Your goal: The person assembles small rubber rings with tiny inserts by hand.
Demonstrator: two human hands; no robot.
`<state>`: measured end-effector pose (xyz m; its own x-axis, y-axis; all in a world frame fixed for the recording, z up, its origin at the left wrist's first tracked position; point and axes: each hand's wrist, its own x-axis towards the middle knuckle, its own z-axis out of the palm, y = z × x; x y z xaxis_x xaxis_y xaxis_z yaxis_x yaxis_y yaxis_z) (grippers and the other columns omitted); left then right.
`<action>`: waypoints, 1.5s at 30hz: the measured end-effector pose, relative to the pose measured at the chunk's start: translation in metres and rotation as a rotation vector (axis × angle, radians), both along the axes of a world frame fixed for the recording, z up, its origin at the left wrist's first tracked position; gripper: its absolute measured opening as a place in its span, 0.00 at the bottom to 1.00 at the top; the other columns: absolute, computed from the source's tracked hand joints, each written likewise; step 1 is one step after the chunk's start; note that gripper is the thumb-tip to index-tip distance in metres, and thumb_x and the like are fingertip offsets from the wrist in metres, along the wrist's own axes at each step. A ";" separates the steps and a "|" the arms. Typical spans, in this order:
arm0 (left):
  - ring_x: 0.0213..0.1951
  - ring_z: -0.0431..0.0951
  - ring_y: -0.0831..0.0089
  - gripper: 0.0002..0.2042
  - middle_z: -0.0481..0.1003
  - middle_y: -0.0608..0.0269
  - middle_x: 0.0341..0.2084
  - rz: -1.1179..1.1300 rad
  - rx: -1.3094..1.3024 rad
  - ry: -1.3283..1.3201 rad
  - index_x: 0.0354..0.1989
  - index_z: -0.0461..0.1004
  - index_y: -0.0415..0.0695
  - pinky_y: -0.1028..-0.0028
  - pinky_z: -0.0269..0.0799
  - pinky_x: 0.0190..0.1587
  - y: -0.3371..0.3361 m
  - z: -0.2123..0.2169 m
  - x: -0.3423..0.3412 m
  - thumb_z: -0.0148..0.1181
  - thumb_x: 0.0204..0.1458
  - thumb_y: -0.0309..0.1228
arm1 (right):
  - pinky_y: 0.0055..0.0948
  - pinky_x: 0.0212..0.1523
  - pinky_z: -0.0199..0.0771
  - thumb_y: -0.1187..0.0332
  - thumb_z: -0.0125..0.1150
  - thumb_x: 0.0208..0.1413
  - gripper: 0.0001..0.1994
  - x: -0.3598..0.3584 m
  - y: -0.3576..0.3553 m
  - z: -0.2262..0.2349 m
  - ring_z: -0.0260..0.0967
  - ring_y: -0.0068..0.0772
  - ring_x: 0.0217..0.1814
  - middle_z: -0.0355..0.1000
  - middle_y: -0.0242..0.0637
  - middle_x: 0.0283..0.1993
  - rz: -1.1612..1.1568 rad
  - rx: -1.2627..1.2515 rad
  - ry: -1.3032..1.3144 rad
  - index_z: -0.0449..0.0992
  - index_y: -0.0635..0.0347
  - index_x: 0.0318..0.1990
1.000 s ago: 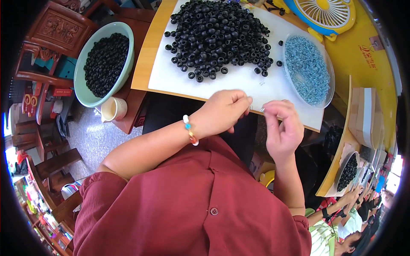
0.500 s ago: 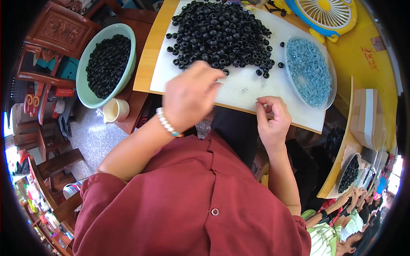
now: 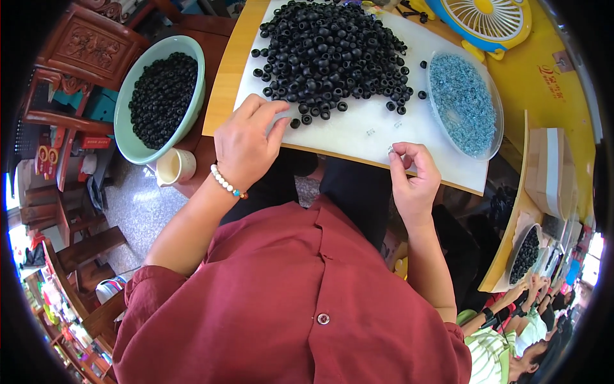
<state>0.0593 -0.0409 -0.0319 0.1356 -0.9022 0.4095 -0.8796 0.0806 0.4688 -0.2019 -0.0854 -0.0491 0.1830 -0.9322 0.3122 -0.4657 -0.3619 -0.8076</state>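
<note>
A large heap of small black hollow round caps [image 3: 332,54] covers the far part of a white board [image 3: 332,134]. At the heap's near left edge is my left hand [image 3: 246,137], its thumb and forefinger apart with nothing visible between them. A few loose caps lie just right of those fingertips. Over the board's near right edge, my right hand [image 3: 416,176] pinches a small clear plastic piece [image 3: 391,149] between thumb and forefinger. Two or so similar clear pieces [image 3: 370,132] lie on the board beyond it. A clear dish [image 3: 502,121] full of bluish transparent pieces stands to the right.
A pale green basin [image 3: 121,131] of black caps stands at the left, with a cream mug [image 3: 174,168] beside it. A yellow and blue fan [image 3: 489,22] is at the far right. Beyond a cardboard box [image 3: 547,169], other people work at a side table.
My left hand has moved left, away from the middle of the board's near edge. Several black caps now show at the heap's near edge. My right hand keeps its pinch, almost in place.
</note>
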 end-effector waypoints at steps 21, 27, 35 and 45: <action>0.22 0.74 0.77 0.09 0.73 0.66 0.25 -0.121 0.065 0.177 0.32 0.74 0.42 0.78 0.68 0.25 0.015 -0.006 -0.022 0.65 0.44 0.28 | 0.23 0.31 0.62 0.80 0.61 0.42 0.07 0.004 0.002 0.001 0.60 0.24 0.23 0.72 0.31 0.28 0.015 -0.051 0.046 0.74 0.59 0.30; 0.33 0.78 0.81 0.07 0.76 0.63 0.36 -0.323 0.601 1.567 0.38 0.74 0.39 0.84 0.74 0.31 0.024 0.033 -0.032 0.59 0.51 0.24 | 0.16 0.35 0.67 0.81 0.57 0.50 0.06 0.020 0.025 0.039 0.66 0.16 0.31 0.73 0.31 0.32 0.158 0.427 -0.487 0.74 0.67 0.36; 0.38 0.77 0.74 0.14 0.75 0.57 0.40 -0.434 0.658 1.946 0.50 0.71 0.38 0.76 0.78 0.38 0.033 0.026 -0.042 0.53 0.56 0.26 | 0.20 0.42 0.70 0.82 0.57 0.52 0.06 0.031 0.037 0.066 0.70 0.22 0.40 0.73 0.38 0.36 0.378 0.510 -0.655 0.73 0.71 0.38; 0.30 0.74 0.75 0.10 0.73 0.58 0.37 -0.421 0.750 2.266 0.45 0.68 0.40 0.74 0.76 0.37 0.034 0.019 -0.045 0.49 0.59 0.31 | 0.18 0.37 0.68 0.81 0.60 0.50 0.06 0.032 0.040 0.059 0.69 0.21 0.35 0.73 0.37 0.35 0.300 0.419 -0.560 0.75 0.68 0.36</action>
